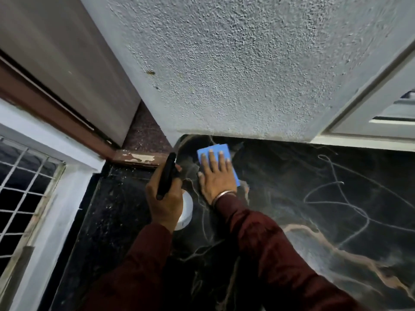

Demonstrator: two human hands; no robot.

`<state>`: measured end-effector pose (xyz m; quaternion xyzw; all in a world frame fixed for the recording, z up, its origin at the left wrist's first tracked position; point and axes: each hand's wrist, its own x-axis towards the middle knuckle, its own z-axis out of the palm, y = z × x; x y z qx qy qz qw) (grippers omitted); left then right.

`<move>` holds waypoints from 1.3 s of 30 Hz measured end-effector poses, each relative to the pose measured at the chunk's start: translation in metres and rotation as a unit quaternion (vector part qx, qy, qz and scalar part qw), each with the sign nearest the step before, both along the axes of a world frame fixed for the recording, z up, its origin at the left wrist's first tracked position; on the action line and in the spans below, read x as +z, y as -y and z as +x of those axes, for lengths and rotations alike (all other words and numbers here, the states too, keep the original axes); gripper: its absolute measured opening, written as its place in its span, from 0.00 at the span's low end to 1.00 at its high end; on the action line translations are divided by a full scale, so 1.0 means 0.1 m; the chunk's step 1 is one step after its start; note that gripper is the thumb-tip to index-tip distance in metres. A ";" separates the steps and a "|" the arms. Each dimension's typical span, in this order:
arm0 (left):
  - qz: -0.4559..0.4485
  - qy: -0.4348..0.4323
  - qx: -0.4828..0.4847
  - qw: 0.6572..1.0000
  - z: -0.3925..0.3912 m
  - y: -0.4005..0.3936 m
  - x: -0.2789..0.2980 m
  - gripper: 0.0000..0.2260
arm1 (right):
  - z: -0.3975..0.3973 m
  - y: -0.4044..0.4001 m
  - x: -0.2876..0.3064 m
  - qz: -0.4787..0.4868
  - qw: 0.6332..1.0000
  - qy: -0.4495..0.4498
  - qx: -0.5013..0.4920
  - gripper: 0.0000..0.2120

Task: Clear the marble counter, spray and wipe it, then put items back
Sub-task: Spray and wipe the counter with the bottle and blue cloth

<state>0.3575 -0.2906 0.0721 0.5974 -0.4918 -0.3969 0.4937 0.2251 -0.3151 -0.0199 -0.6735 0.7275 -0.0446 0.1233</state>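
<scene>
spanning most of the upper frame, a rough-textured grey wall (247,63) runs down to meet the black marble counter (325,198), whose dark surface carries pale and tan veining across the right and lower parts. a brown-framed door (56,63) stands at upper left, with a barred window (22,187) below it at the left edge, and a white-framed window (386,113) sits at the right. a speckled dark ledge (107,209) adjoins the counter on the left. both arms wear maroon sleeves (269,254). the right hand (216,176) lies flat with fingers straight and spread, pressing a blue cloth (213,151) onto the counter in the back corner, close to the foot of the wall; a thin metal bangle (223,196) circles that wrist. the left hand (165,198) is curled round the black head of a spray bottle (167,176), held above the counter just left of the cloth; the white body of the bottle shows below the hand. whether the trigger is squeezed cannot be told.
</scene>
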 end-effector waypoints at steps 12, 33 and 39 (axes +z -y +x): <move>-0.030 0.024 -0.003 0.999 0.05 0.08 -0.10 0.11 | -0.36 0.15 0.01 -0.046 0.999 0.001 0.003 0.28; -0.062 0.045 -0.017 0.997 0.09 0.04 -0.09 0.10 | -0.14 -0.11 0.03 -0.054 0.998 -0.006 -0.043 0.32; -0.052 0.061 -0.010 0.997 0.08 0.02 -0.07 0.14 | -0.57 -1.11 0.08 -0.056 0.964 0.028 0.258 0.31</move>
